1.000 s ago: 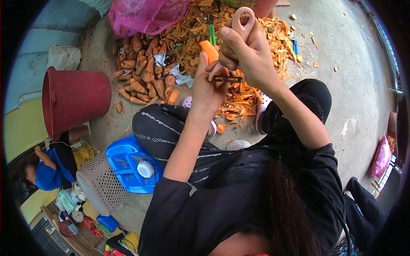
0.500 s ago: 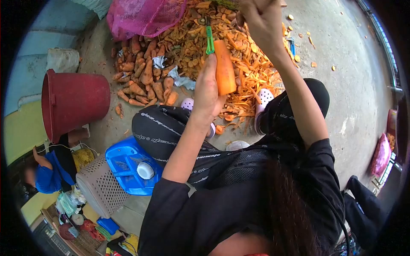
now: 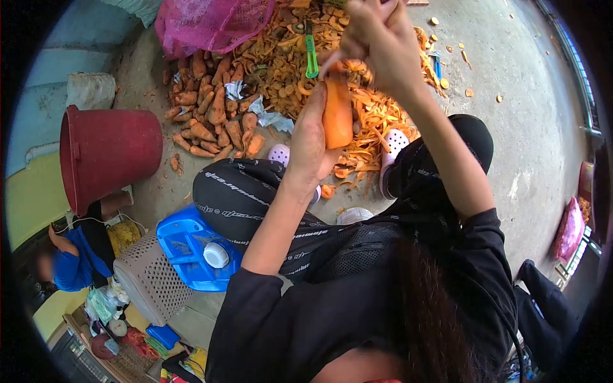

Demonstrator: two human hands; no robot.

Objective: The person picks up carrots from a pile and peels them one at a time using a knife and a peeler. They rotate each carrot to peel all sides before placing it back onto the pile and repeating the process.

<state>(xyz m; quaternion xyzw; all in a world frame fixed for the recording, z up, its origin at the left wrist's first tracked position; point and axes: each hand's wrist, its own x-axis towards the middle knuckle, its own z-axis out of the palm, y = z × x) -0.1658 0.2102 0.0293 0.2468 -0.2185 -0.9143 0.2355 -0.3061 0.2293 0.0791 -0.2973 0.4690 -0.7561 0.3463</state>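
My left hand [image 3: 308,143] is wrapped round a thick peeled carrot [image 3: 338,116], held upright over the peelings. My right hand [image 3: 380,41] is closed above the carrot's upper end, blurred by motion; what its fingers hold is too smeared to make out. Below and beyond both hands lies a large heap of orange peelings [image 3: 377,118]. A green-handled tool [image 3: 311,57] rests on the heap, just beyond the carrot. Left of the heap is a pile of unpeeled carrots [image 3: 217,105] with scraps of paper among them.
A pink mesh bag [image 3: 211,25] lies behind the carrots. To the left are a red bucket [image 3: 115,153], a blue container [image 3: 191,252] and a grey perforated basket [image 3: 153,274]. Another person in a blue shirt [image 3: 76,258] is at the far left. Carrot slices dot the floor at right.
My right hand has come down and left, close to the carrot's upper end. My left hand still grips the carrot, in nearly the same place.
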